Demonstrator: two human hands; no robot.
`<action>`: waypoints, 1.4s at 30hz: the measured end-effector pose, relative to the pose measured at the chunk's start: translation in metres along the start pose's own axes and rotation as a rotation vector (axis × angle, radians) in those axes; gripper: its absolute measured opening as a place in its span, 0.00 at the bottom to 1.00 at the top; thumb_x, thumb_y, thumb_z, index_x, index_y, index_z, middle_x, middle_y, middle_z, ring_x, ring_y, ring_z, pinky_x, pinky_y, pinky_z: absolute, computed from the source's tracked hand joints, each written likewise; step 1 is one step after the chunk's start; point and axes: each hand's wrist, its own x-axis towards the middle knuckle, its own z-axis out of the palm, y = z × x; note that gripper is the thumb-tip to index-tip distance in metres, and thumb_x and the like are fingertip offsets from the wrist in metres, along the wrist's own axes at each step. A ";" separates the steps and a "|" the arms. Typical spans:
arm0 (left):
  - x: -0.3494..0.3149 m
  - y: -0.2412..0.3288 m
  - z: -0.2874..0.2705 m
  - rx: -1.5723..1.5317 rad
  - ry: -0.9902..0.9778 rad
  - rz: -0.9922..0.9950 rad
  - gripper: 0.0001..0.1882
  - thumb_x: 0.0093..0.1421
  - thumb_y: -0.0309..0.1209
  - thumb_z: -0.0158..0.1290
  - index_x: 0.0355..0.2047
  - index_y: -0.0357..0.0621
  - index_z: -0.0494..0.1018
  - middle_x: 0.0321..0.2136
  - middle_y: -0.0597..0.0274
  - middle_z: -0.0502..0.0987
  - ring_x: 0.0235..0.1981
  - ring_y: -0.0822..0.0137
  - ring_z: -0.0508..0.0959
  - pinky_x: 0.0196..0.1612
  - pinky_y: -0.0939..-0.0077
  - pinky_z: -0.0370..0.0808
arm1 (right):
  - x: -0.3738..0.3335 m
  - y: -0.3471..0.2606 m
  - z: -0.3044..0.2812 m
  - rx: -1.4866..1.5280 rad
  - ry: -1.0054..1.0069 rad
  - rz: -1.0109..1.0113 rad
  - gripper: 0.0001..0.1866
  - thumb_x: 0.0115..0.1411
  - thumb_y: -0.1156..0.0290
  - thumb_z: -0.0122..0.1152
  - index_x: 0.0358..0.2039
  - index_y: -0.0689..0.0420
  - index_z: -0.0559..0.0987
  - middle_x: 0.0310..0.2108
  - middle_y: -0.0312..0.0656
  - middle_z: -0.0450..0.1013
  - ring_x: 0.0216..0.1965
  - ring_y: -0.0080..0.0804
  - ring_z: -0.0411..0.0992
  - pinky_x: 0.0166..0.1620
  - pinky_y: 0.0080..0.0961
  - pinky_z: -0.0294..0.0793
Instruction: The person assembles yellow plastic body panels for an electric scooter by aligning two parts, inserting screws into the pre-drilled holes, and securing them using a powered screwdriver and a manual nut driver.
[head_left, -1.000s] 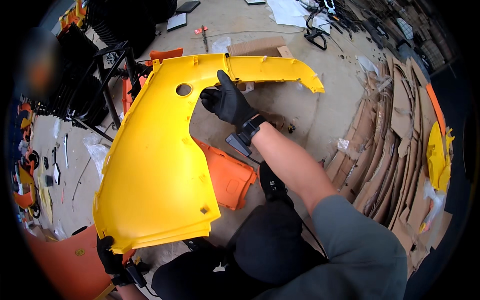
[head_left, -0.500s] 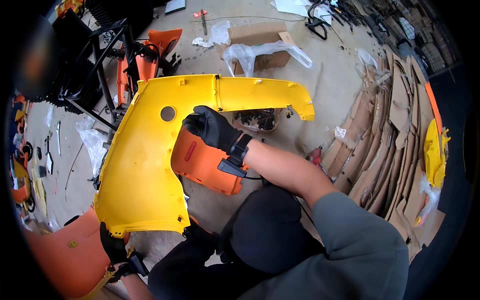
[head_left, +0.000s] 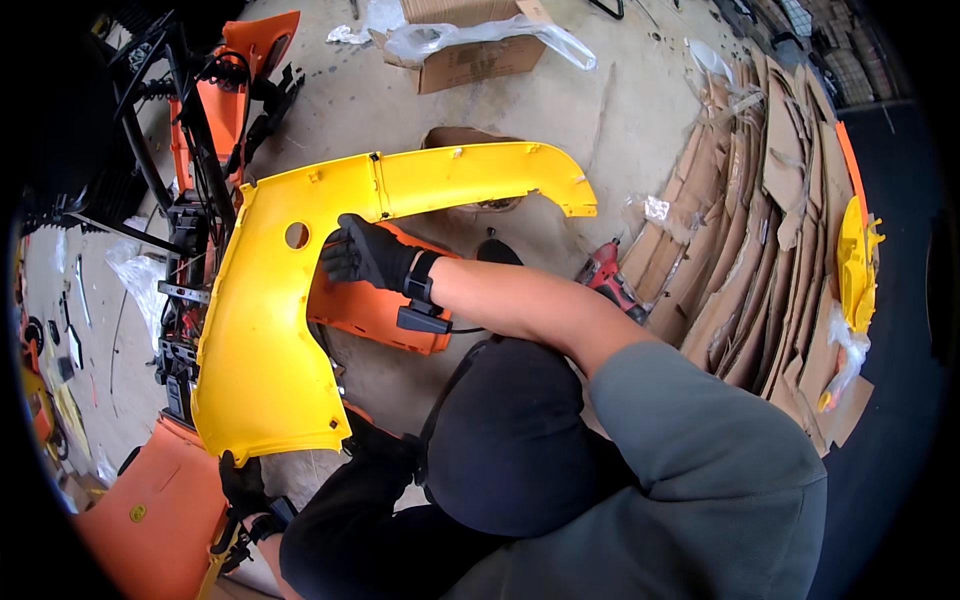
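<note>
A large curved yellow plastic panel (head_left: 258, 345) is tilted up in front of me, its inner side showing ribs, clips and one round hole. A narrow arched yellow strip (head_left: 470, 172) joins it at the upper right. My left hand (head_left: 243, 485), in a black glove, grips the panel's bottom edge. My right hand (head_left: 368, 252), gloved too, has its fingers curled at the panel's inner edge, just below the joint with the strip. Behind the right hand lies an orange plastic panel (head_left: 375, 318), partly covered by the hand and the yellow panel.
A dark machine frame (head_left: 190, 130) with orange parts stands at the left. Another orange panel (head_left: 160, 505) lies lower left. A red and black power tool (head_left: 610, 280) lies beside stacked flat cardboard (head_left: 745, 240) on the right. A cardboard box (head_left: 480, 65) with clear plastic is at the far side.
The view has shifted, so most things sit higher in the picture. The yellow panel and my right hand appear a little further left. The power tool shows more fully.
</note>
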 end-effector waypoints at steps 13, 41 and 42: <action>-0.049 -0.041 0.134 -0.351 -0.194 -0.180 0.24 0.68 0.39 0.43 0.59 0.36 0.61 0.60 0.52 0.65 0.58 0.60 0.66 0.64 0.64 0.58 | 0.027 -0.007 -0.028 -0.121 0.063 -0.024 0.24 0.65 0.46 0.45 0.37 0.58 0.73 0.26 0.41 0.73 0.26 0.30 0.73 0.34 0.28 0.78; -0.072 0.026 0.222 -0.106 -0.055 -0.103 0.21 0.62 0.28 0.51 0.55 0.38 0.64 0.53 0.52 0.71 0.52 0.56 0.74 0.52 0.58 0.75 | 0.002 -0.160 -0.171 -2.093 0.685 -0.533 0.25 0.68 0.58 0.40 0.61 0.55 0.63 0.64 0.46 0.56 0.64 0.43 0.54 0.65 0.32 0.52; -0.070 0.023 0.227 -0.102 -0.064 -0.158 0.21 0.61 0.28 0.51 0.55 0.39 0.64 0.52 0.52 0.72 0.51 0.57 0.74 0.51 0.60 0.76 | 0.004 -0.165 -0.189 -2.306 0.706 -0.551 0.25 0.68 0.58 0.39 0.61 0.55 0.63 0.65 0.47 0.56 0.64 0.43 0.54 0.65 0.33 0.52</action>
